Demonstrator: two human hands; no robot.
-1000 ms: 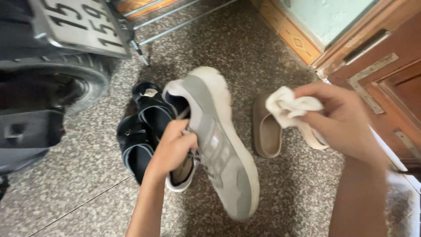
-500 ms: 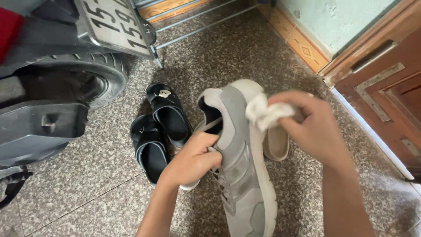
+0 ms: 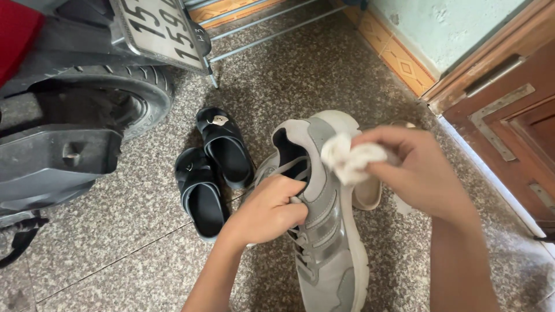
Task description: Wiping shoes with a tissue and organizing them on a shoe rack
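Seen from above, two bare forearms reach forward over a speckled stone floor (image 3: 115, 242). The left hand (image 3: 272, 211) grips a grey sneaker (image 3: 324, 225) at the laced opening, fingers (image 3: 292, 199) curled shut around the tongue and laces, apparently to steady the shoe so its side faces up for wiping. The sneaker is lifted off or tilted on the floor; which one cannot be told. Its long axis runs near to far: the toe points back toward the wearer at the bottom of the view, and the heel with its pale sole edge points away, leaning slightly right.

The right hand (image 3: 416, 173) is closed on a crumpled white cloth (image 3: 347, 159), bunched between thumb and fingertips and pressed against the sneaker's upper side near the heel collar. The bunched grip seems meant to give a firm pad for rubbing.

Just beyond and partly hidden under that hand lies a tan slipper (image 3: 367, 193) on the floor. Left of the sneaker sit two black sandals (image 3: 211, 167), side by side, openings up. Farther left stands the rear of a scooter: a black tyre (image 3: 144, 92), dark bodywork and a white number plate (image 3: 162, 29). At the far edge lie metal rack rails (image 3: 260, 34); a brown wooden door (image 3: 509, 110) fills the right.
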